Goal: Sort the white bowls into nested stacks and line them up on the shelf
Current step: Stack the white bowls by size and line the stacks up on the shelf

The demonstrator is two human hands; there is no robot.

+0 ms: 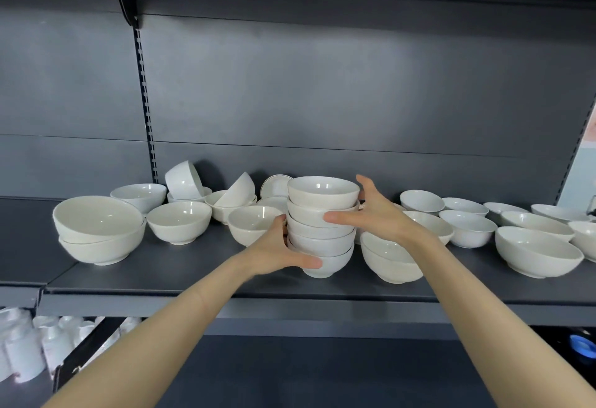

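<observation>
Now L hand point(277, 252) grips bowl stack point(322, 236) low, R hand point(377, 214) high, on shelf point(193, 278)

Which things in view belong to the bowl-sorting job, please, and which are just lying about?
Job: nested stack, held between left hand and right hand; loose bowls around it; shelf.
Lying about: white crockery on the level below; blue object at lower right.

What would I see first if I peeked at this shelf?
A tall stack of white bowls stands in the middle of the dark shelf, a left hand gripping its bottom and a right hand steadying it higher up. Loose white bowls spread out on both sides, and at the back left one tipped bowl leans on another.
</observation>
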